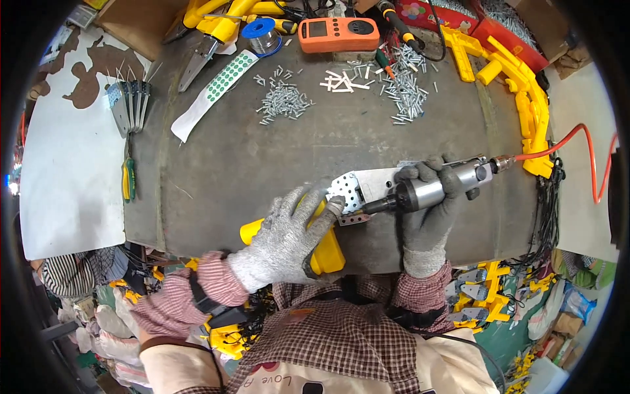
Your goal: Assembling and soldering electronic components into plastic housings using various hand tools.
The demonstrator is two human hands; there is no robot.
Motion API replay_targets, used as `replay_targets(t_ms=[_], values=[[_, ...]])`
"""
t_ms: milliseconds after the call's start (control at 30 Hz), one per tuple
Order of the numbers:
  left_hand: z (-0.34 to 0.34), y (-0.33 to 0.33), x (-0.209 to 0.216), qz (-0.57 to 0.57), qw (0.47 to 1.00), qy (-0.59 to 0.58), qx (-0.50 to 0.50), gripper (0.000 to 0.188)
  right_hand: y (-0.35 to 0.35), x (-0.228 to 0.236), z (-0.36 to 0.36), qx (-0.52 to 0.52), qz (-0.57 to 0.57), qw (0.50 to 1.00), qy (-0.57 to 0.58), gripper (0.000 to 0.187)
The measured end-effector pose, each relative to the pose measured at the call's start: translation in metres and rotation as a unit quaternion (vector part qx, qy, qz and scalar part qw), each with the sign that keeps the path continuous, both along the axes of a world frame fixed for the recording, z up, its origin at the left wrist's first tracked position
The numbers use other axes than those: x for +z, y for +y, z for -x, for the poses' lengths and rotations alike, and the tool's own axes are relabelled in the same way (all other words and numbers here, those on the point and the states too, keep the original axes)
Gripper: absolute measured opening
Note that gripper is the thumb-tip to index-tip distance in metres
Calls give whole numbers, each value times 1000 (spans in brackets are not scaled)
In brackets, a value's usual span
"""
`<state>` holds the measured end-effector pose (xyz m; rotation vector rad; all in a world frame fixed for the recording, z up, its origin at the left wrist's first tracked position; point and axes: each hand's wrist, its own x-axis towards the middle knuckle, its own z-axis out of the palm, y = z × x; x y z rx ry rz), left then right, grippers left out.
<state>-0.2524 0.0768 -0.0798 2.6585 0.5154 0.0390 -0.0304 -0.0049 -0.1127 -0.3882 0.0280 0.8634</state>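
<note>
In a grey work glove, my left hand [289, 233] is closed over a yellow plastic housing [330, 249] near the front of the bench. A light metal plate with dark holes [346, 190] extends from the housing under my thumb and fingertips. My right hand [430, 210], also gloved, wraps round a silver and black air screwdriver [426, 190]. The tool lies nearly level, its black nose at the holed plate. Whether the bit touches a screw is too small to tell. An orange air hose [571, 139] runs from the tool's back end to the right.
Two piles of screws [283, 102] [408, 98] lie across the bench [216, 164]. Behind them are an orange multimeter [338, 34], a solder spool [261, 36] and a sticker strip [216, 92]. Yellow housings [525, 92] line the right, green-yellow pliers [128, 178] the left.
</note>
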Motion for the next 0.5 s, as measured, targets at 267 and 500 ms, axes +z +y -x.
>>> replay_targets(t_ms=[267,500], values=[[-77,19,25,-66,992,111,11,74,-12,47,-117,79,369,841,-387,37],[-18,66,67,295,925,168,170,46,-46,62,-141,-95,457,353,-811,38]])
